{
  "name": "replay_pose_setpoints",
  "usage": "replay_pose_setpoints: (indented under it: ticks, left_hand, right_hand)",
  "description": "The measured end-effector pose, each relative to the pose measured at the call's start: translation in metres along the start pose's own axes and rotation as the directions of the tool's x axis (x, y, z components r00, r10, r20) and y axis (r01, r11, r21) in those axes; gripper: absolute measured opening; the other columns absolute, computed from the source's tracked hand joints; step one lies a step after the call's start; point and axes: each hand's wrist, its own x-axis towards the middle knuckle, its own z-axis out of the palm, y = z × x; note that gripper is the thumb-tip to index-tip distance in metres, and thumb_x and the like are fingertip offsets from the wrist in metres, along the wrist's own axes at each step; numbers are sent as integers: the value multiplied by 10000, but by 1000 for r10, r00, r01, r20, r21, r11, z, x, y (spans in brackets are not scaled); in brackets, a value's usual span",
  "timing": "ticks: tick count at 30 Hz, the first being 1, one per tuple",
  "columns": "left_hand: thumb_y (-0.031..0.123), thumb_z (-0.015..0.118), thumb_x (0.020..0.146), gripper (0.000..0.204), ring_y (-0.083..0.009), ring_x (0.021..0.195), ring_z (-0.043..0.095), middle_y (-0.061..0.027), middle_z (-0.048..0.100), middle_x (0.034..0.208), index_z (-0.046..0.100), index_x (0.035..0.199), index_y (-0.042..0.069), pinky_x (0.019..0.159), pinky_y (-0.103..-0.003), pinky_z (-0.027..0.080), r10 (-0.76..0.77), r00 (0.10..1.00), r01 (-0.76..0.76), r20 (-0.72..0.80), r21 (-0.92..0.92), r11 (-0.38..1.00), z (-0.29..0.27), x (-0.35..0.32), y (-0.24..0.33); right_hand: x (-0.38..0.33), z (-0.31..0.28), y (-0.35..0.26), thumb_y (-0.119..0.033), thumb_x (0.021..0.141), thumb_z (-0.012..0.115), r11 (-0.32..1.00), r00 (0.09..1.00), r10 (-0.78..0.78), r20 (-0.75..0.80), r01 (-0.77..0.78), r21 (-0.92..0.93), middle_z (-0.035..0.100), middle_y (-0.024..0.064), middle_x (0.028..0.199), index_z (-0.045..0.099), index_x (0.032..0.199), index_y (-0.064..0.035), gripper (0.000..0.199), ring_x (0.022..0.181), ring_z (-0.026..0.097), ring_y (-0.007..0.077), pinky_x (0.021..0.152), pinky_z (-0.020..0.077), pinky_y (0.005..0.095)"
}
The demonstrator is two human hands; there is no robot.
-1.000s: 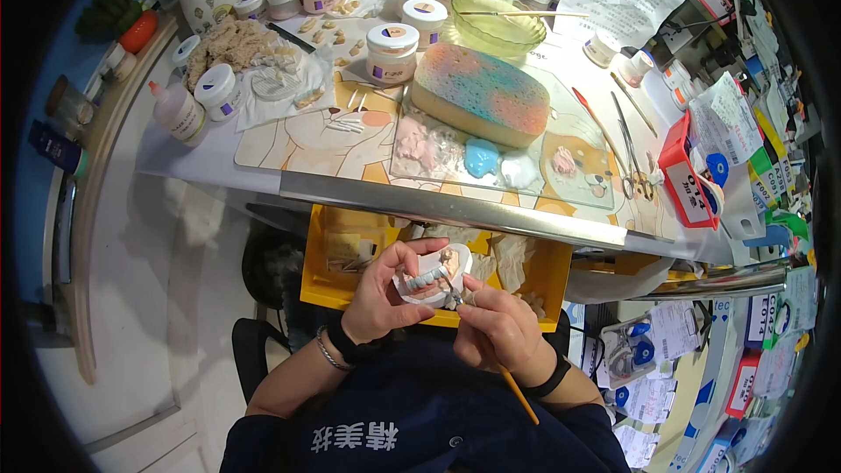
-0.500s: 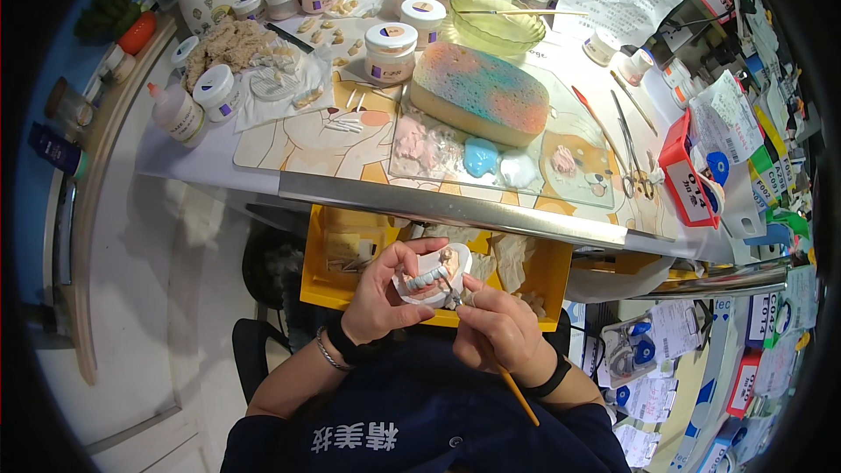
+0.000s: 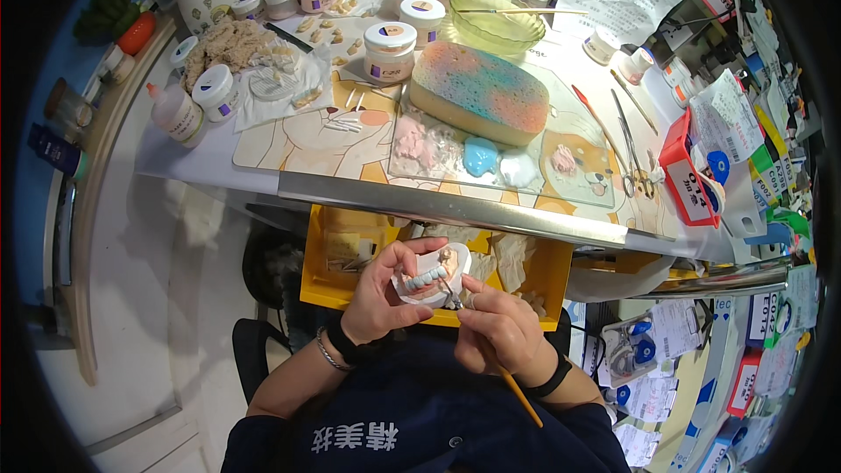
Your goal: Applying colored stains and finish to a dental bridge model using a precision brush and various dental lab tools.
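My left hand (image 3: pixel 385 285) grips a white plaster dental model (image 3: pixel 457 264) by its side, thumb below and fingers above. A row of pale bluish-white teeth (image 3: pixel 427 278) crosses the model, with pinkish gum areas around it. Closed around a slim brush (image 3: pixel 517 392) with an orange-yellow handle, my right hand (image 3: pixel 501 326) sits at the model's right. The brush's metal ferrule and tip reach up to the right end of the tooth row; whether the tip touches is too small to tell. Both hands are above an open yellow drawer (image 3: pixel 550 285).
On the table edge ahead lies a glass slab (image 3: pixel 447 171) with pink, blue and white pastes and a colourful sponge (image 3: pixel 480 92). Behind are a green glass bowl (image 3: pixel 499 24) and several lidded jars (image 3: pixel 390 51). Scissor-like forceps (image 3: pixel 629 144) and a red tray (image 3: pixel 688 166) lie right.
Almost nothing differs. The right hand and brush have shifted very slightly, and the model is tilted a touch in the left hand.
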Motion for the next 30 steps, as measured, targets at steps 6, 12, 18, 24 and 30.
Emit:
replay_pose_setpoints:
  ticks: [6, 12, 18, 24, 30]
  left_hand:
    - [12, 726, 681, 398, -215, 1220, 396, -180, 371, 1328, 410, 900, 113, 1006, -338, 342, -3, 1000, 3, -2, -1, 1000, 0, 0, -1]
    - [12, 731, 677, 406, -213, 1218, 398, -182, 371, 1327, 409, 902, 114, 1008, -332, 341, -12, 1000, 12, -12, 6, 1000, 0, 0, 0]
    - [-1, 718, 670, 409, -215, 1224, 394, -189, 371, 1327, 406, 911, 109, 1010, -332, 343, -20, 999, 22, -26, 42, 999, -3, -1, 1]
    - [42, 741, 666, 430, -229, 1217, 406, -201, 372, 1325, 403, 924, 105, 1017, -350, 342, -23, 999, 25, 28, -67, 997, -4, -1, 2]
    - [96, 793, 645, 540, -249, 1207, 421, -189, 401, 1283, 380, 992, 106, 1015, -362, 353, -117, 968, 152, 221, -153, 976, -4, -3, 7]
  right_hand:
    - [1, -1, -1, 72, 577, 598, 1000, 1000, 7, 3, -7, 10, 517, 126, 673, 537, 806, 58, 238, 560, 553, 237, 798, 531, 433]
    - [0, -1, 0, 62, 566, 589, 1000, 1000, 8, 4, -9, 27, 514, 125, 664, 536, 800, 54, 240, 550, 553, 236, 799, 531, 431]
    - [-1, -7, -3, 51, 564, 578, 998, 1000, 18, -19, -17, 62, 512, 103, 666, 558, 812, 36, 249, 551, 546, 223, 811, 521, 439]
    - [2, -25, 12, -36, 600, 698, 974, 993, 112, 37, -102, -204, 485, 73, 735, 636, 1023, -64, 429, 612, 510, 209, 643, 507, 347]
    - [5, -26, 17, -140, 597, 748, 971, 954, 160, 254, -105, -216, 514, 80, 843, 615, 1050, -95, 474, 637, 540, 191, 527, 445, 291]
